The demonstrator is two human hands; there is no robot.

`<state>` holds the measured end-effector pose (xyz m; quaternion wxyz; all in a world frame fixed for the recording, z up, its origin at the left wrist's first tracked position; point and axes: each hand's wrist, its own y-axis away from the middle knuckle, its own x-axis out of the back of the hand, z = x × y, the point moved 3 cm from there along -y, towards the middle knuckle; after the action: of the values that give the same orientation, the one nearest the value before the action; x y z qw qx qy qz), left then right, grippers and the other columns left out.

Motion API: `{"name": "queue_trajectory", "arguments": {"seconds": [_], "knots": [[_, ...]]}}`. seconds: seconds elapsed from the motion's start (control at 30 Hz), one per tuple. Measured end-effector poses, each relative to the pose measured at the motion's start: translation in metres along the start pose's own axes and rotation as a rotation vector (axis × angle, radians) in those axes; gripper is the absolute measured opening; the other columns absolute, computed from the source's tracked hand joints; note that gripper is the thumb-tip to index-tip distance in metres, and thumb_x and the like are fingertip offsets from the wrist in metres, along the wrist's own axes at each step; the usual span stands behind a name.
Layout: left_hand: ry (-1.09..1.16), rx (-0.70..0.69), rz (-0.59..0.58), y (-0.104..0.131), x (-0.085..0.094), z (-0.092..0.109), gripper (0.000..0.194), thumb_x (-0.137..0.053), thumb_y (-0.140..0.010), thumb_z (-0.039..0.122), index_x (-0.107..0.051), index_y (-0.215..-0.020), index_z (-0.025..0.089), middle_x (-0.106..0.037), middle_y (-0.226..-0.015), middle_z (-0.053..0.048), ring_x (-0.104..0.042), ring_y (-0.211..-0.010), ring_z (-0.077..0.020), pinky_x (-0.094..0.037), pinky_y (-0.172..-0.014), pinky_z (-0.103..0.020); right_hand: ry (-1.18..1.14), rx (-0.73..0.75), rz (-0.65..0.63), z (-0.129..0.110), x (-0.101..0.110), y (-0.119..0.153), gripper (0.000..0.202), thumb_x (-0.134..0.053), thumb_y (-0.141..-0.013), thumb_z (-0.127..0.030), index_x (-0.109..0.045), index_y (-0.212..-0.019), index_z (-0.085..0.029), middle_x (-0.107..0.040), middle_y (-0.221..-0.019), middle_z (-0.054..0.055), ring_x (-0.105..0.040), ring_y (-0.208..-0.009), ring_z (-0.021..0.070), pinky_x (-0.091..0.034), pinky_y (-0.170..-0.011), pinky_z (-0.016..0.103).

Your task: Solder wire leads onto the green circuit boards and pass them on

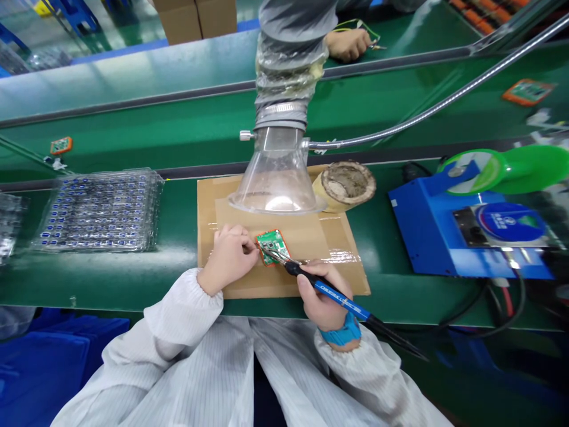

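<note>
A small green circuit board point(276, 242) with an orange-red edge lies on the cardboard sheet point(240, 287). My left hand point(232, 256) is closed at the board's left edge, thumb and fingers pinched together. What sits between those fingertips is too small to make out. In my right hand point(326, 293) is a blue and black soldering iron point(334, 293), gripped like a pen. Its metal tip points left and reaches over the board's face; whether it touches is hard to tell.
A clear fume hood point(279, 178) on a grey hose hangs just beyond the board. Behind it stands a crusty round pot point(344, 185). Component trays point(100, 210) are stacked at left. A blue soldering station point(427, 237) stands at right. Across the partition is another person's hand point(349, 44).
</note>
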<state>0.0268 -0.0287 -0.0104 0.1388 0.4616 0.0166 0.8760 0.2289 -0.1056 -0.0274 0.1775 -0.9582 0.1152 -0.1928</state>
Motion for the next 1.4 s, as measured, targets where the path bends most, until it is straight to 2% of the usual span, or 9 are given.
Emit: {"name": "queue_trajectory", "arguments": {"seconds": [0.23, 1.17, 1.4], "knots": [[0.007, 0.019, -0.009, 0.0002, 0.0025, 0.0022, 0.019, -0.071, -0.083, 0.018, -0.068, -0.065, 0.020, -0.071, -0.097, -0.003, -0.056, -0.101, -0.0242, -0.038, -0.091, -0.044, -0.032, 0.015, 0.002, -0.0002, -0.0003, -0.0003, 0.004, -0.069, -0.089, -0.025, -0.068, -0.092, -0.024, -0.070, -0.081, 0.003, -0.070, -0.072, 0.0195, -0.056, -0.064, 0.032], [0.003, 0.039, 0.003, -0.0009, 0.0023, 0.0055, 0.022, -0.069, -0.083, 0.016, -0.065, -0.061, 0.019, -0.071, -0.093, -0.003, -0.057, -0.100, -0.0239, -0.038, -0.091, -0.044, -0.014, 0.013, -0.009, -0.0027, -0.0006, -0.0018, 0.003, -0.069, -0.090, -0.025, -0.067, -0.092, -0.024, -0.071, -0.081, 0.003, -0.071, -0.073, 0.0194, -0.057, -0.064, 0.031], [-0.011, 0.044, -0.010, -0.0013, 0.0033, 0.0060, 0.021, -0.070, -0.083, 0.017, -0.066, -0.063, 0.019, -0.070, -0.094, -0.002, -0.057, -0.101, -0.0236, -0.037, -0.090, -0.043, -0.078, 0.022, 0.025, 0.0040, 0.0010, 0.0017, 0.009, -0.070, -0.089, -0.021, -0.067, -0.098, -0.024, -0.071, -0.085, 0.003, -0.071, -0.077, 0.0192, -0.058, -0.066, 0.031]]}}
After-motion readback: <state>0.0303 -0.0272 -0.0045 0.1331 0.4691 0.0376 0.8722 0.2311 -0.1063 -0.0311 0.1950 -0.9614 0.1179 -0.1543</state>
